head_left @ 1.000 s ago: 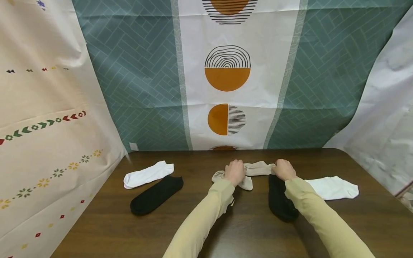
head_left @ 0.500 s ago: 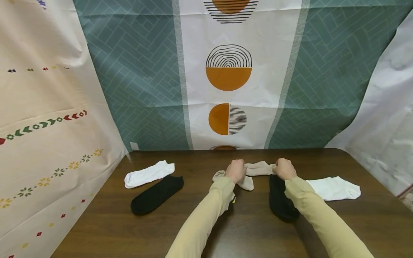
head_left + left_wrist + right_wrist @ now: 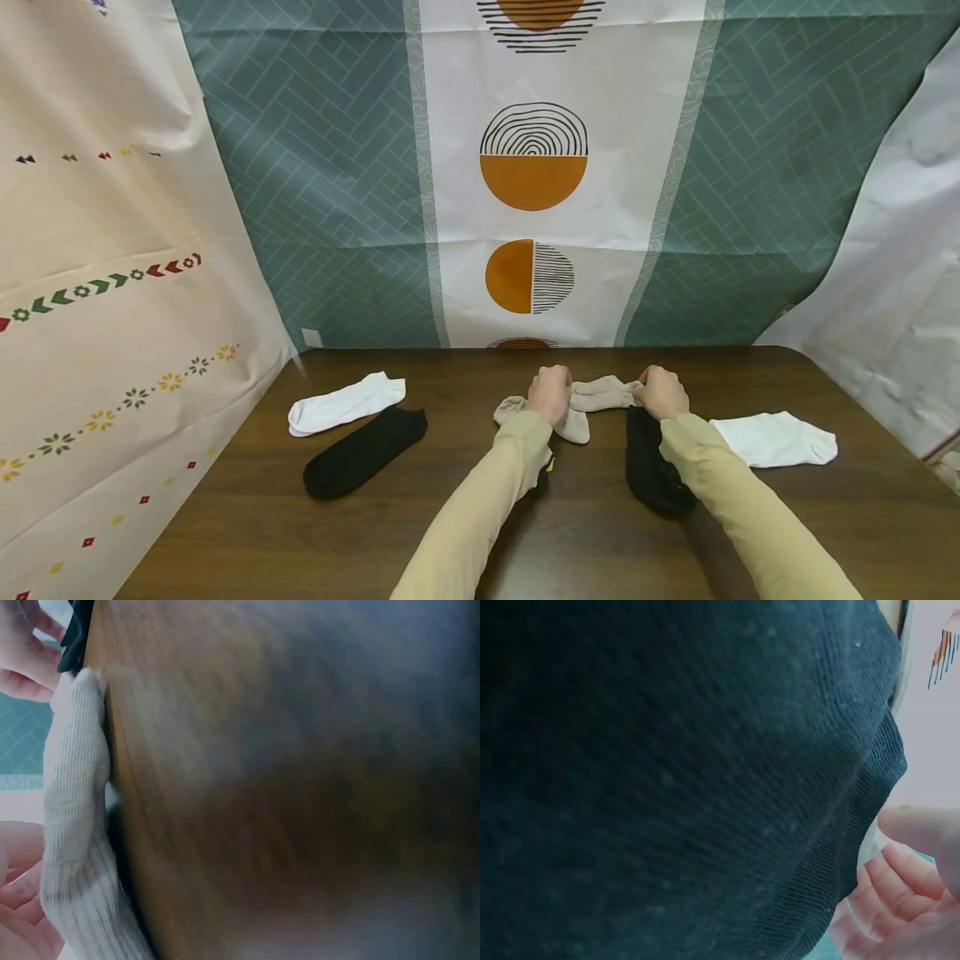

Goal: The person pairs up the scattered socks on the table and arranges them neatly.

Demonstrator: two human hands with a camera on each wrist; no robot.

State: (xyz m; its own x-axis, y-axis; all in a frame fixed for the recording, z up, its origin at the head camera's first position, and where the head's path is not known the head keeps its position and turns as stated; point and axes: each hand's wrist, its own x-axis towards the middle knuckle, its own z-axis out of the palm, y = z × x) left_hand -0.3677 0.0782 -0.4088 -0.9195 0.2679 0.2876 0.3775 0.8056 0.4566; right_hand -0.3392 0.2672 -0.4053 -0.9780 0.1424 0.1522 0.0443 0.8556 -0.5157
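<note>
In the head view, a beige sock (image 3: 602, 393) lies flat between the two hands at the back of the table. My left hand (image 3: 550, 393) pinches its left end, over a second beige sock (image 3: 574, 427) that it partly covers. The right end is gripped by my right hand (image 3: 663, 393), which is above a black sock (image 3: 651, 471). Ribbed beige knit (image 3: 71, 817) stretches along the left wrist view, fingers of both hands beside it. Dark fabric of the black sock (image 3: 705, 780) fills most of the right wrist view and hides part of the grip.
To the left lie a white sock (image 3: 347, 406) and another black sock (image 3: 365, 454), side by side. A further white sock (image 3: 778, 439) lies right of the right forearm. The brown wooden table (image 3: 315, 550) ends against a patterned curtain (image 3: 360, 208) at the back.
My left hand has shifted slightly forward and to the right along the beige sock. The right hand has barely moved, and the other socks lie as before.
</note>
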